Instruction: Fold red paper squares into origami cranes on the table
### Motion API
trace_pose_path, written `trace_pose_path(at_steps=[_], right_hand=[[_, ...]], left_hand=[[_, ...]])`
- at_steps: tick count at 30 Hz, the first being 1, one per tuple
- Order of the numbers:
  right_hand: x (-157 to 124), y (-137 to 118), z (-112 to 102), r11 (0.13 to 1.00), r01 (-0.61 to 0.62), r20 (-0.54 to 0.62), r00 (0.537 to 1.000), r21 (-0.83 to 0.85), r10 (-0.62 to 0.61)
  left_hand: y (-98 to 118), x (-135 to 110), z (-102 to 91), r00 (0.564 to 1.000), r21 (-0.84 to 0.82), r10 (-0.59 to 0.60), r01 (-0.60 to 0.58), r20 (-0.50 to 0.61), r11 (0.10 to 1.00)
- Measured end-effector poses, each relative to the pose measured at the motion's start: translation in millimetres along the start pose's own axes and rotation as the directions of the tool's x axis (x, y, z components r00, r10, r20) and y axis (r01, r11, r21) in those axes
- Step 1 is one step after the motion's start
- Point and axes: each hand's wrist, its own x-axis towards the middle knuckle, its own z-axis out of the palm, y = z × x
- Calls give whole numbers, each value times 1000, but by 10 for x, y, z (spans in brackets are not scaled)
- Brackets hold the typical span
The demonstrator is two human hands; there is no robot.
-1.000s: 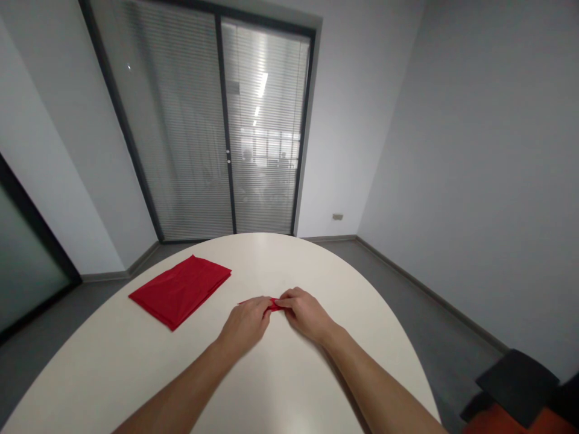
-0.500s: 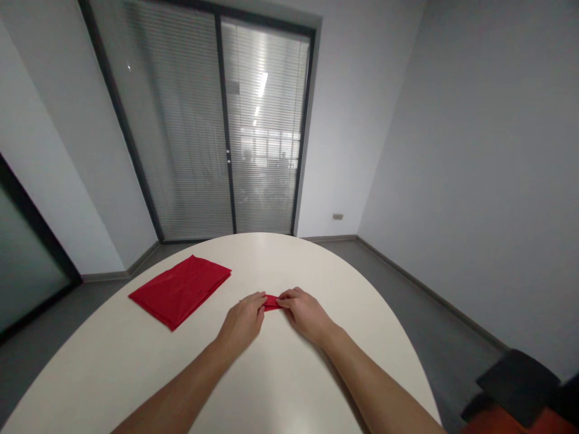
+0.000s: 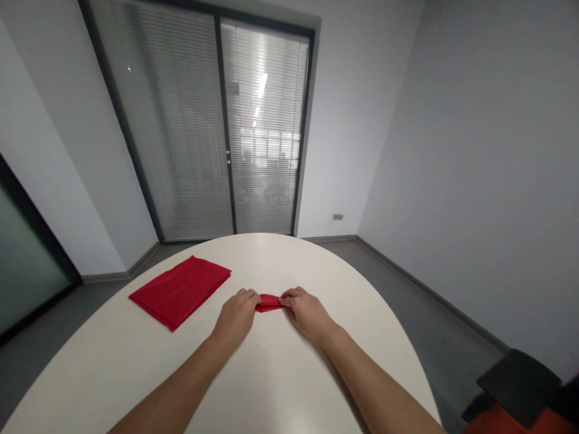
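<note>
Between my two hands lies a small folded strip of red paper [image 3: 270,302], low on the white table. My left hand [image 3: 237,313] grips its left end, fingers curled over it and thumb toward me. At the other end my right hand [image 3: 306,310] pinches the strip between thumb and fingertips. Its middle shows between them, with a crease along its length; both ends are hidden under my fingers. To the left lies a stack of larger red sheets [image 3: 181,291], flat, with layered edges on the near right side.
The round white table [image 3: 266,374] has its far edge just beyond the stack. Past it are a glass door with blinds [image 3: 262,138], grey walls and a wall socket [image 3: 338,216]. A black and orange chair [image 3: 518,386] stands at the lower right.
My left hand has slid slightly left along the strip and its fingers have curled, so more red paper shows between the hands. My right hand has barely moved.
</note>
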Motion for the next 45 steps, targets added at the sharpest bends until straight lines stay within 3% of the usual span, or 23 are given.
trace_pose_path(at_steps=[5,9,12,15,18,20,24,28,32,34,36,38,42,45], right_hand=[[4,-44,-2,1000,-14,19,1000,-21,15],[1,-140,-46,999,-35,28,999,-24,35],[-9,-243,-111,996,-68,54,996,-55,71],[-27,-334,-142,993,-85,80,993,-78,91],[-51,-388,-95,995,-62,112,991,-73,70],[-67,-404,-47,996,-71,158,984,-62,80],[-89,-414,-39,981,-184,296,936,-57,193],[-95,-404,-131,923,-360,385,840,-132,383],[-97,-386,-149,838,-487,306,781,-246,544],[-98,-373,-122,844,-472,221,822,-255,526],[-100,-351,-89,928,-322,205,911,-185,357],[-102,-326,-60,987,-148,237,958,-66,159],[-107,-288,-46,986,-164,290,945,28,149],[-106,-287,-72,984,-175,307,938,27,159]], left_hand=[[126,-28,-106,991,225,-103,80,90,971],[218,-67,-144,976,328,-201,163,84,930],[281,-81,-73,991,339,-135,131,-11,932],[283,-81,99,995,186,-12,29,-95,982],[221,-80,272,987,17,162,-162,0,987],[177,-83,324,985,-39,167,-165,51,986],[165,-92,262,981,-66,98,-88,169,994],[218,-102,176,976,-58,36,-24,216,998],[235,-108,193,976,-54,26,-15,217,998],[226,-107,213,979,-58,29,-17,204,998],[208,-100,224,980,-66,36,-24,195,998],[183,-89,223,979,-73,58,-44,198,996],[119,-52,234,974,-38,61,-54,218,998],[69,-21,288,982,27,-56,52,178,998]])
